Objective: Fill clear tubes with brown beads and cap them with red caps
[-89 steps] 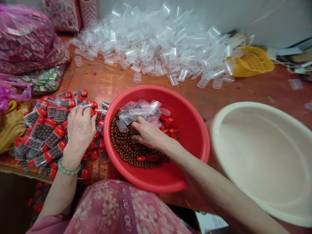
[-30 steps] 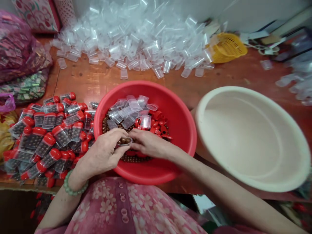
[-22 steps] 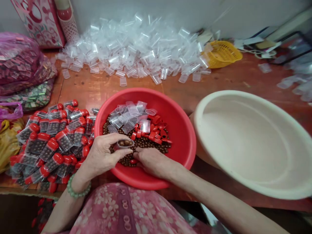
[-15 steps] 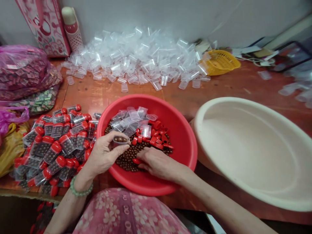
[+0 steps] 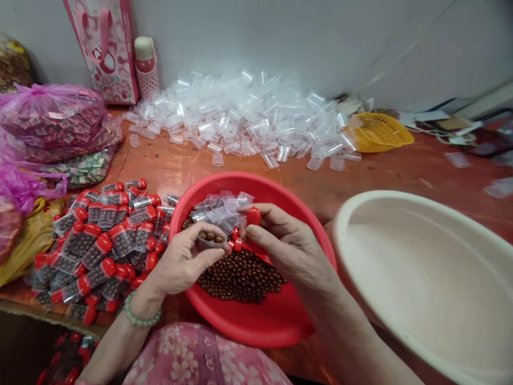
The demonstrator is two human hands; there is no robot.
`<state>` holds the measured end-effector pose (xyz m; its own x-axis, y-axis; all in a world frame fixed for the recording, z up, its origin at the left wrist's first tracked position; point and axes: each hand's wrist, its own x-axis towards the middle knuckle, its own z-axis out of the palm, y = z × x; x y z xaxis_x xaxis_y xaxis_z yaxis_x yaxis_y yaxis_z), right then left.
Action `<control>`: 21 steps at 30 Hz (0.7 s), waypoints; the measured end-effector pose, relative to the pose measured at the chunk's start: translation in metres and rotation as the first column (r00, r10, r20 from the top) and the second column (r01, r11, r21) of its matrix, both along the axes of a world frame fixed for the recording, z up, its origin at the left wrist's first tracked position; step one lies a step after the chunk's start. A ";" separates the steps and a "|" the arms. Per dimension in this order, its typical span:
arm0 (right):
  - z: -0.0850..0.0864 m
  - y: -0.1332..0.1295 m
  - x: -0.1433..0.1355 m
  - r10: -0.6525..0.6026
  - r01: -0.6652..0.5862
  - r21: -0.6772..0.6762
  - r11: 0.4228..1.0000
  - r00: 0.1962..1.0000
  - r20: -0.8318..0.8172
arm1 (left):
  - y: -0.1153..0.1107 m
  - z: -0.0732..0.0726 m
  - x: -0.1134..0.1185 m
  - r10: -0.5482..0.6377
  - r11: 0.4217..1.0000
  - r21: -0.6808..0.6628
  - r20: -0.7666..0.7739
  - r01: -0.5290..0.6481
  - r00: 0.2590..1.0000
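Over the left part of the red basin [image 5: 256, 334], my left hand [image 5: 182, 256] grips a clear plastic container [image 5: 211, 244] with brown balls showing at its opening. My right hand [image 5: 286, 235], raised to its right, pinches a red cap [image 5: 254, 216] between thumb and fingers; the two hands are apart. Below them in the basin lie many brown balls [image 5: 240, 278], clear containers [image 5: 224, 211] and some red caps, partly hidden by my right hand.
Filled, red-capped containers [image 5: 96, 243] are heaped left of the basin. A white basin [image 5: 420, 278] stands at the right. Clear containers [image 5: 248, 115] are piled along the wall beside a yellow basket [image 5: 382, 132]. Plastic bags [image 5: 52, 117] and a bottle [image 5: 146, 67] are at the left.
My right hand has risen from among the balls and now holds a red cap beside the container. The camera view has shifted, so the scene appears lower and farther right.
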<state>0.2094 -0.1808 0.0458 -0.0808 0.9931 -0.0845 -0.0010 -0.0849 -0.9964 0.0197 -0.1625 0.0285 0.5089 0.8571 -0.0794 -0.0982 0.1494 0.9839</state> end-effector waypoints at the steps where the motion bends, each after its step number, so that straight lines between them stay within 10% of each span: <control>1: 0.000 0.002 -0.001 -0.006 0.005 -0.018 1.000 1.000 -0.030 | 0.001 -0.001 0.000 -0.006 1.000 -0.016 0.019 0.006 1.000; 21: -0.021 0.002 -0.033 -0.236 0.305 0.148 0.941 0.902 -0.361 | -0.011 -0.004 0.032 0.272 0.930 -0.286 0.120 -0.229 0.955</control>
